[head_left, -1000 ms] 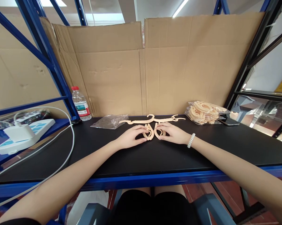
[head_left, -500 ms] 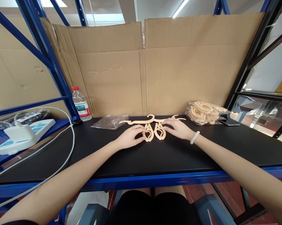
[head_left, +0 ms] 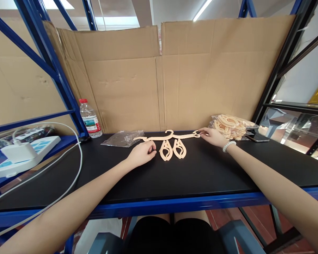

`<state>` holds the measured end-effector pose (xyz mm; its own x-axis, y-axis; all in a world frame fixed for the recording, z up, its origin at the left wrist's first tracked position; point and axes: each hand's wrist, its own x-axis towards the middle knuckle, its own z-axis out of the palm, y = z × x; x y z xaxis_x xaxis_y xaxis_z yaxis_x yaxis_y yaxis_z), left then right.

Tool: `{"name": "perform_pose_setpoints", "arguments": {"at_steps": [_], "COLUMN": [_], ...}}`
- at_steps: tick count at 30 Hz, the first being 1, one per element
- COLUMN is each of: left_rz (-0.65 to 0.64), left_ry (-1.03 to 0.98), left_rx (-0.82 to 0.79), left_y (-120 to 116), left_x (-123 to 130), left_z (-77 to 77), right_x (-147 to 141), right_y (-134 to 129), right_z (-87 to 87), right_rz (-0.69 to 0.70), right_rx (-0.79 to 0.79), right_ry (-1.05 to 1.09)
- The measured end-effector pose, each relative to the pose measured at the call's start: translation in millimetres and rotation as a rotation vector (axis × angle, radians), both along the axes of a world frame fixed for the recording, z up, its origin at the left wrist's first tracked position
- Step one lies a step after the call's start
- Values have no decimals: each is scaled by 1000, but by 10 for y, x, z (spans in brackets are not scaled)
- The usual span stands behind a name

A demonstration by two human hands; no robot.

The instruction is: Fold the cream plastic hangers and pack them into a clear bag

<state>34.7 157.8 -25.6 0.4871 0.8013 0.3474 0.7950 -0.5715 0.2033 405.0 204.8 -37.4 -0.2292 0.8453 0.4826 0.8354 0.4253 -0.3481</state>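
Observation:
An unfolded beige plastic folding hanger [head_left: 159, 138] lies across the black tabletop, its hook pointing to the back. Just in front of it, two folded hangers [head_left: 165, 151] rest side by side, each in a teardrop shape. My left hand [head_left: 142, 154] sits at their left, its fingers curled in and apparently holding nothing. By the unfolded hanger's right end is my right hand [head_left: 214, 137], palm down with its fingers partly stretched; it hides the tip of that arm. Whether its fingertips touch the hanger cannot be made out.
At the back right are a clear bag of folded hangers [head_left: 229, 126] and a phone [head_left: 258, 137]. A crumpled plastic bag [head_left: 122, 138] and a water bottle [head_left: 91, 120] stand left. A white cable [head_left: 81, 158] loops from the power strip [head_left: 42, 148]. Cardboard [head_left: 122, 88] walls the back.
My right hand has left the right folded hanger and moved right to the end of the unfolded one. My left hand has let go of the left folded hanger and drawn back left.

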Motion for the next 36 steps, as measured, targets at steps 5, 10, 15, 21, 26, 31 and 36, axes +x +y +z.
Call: {"name": "perform_pose_setpoints", "arguments": {"at_steps": [5, 10, 15, 21, 26, 31, 36], "left_rz": [-37, -48, -55, -33, -37, -38, -40], "left_ry": [106, 130, 161, 187, 191, 191, 192], "left_rx": [-82, -87, -89, -92, -80, -68, -61], "left_y": [-25, -22, -27, -74, -65, -50, -62], "left_x": [5, -7, -20, 15, 20, 15, 27], "left_z": [14, 23, 32, 59, 36, 21, 19], "right_x": [-119, -186, -207, -208, -197, -178, -188], "right_y": [58, 145, 168, 179, 206, 226, 240], "right_z": [-136, -250, -280, -276, -299, -323, -315], "right_rz": [107, 152, 167, 172, 175, 183, 160], "right_rx": [73, 68, 41, 46, 63, 83, 84], "right_ry": [-191, -270, -294, -325, -322, -298, -287]}}
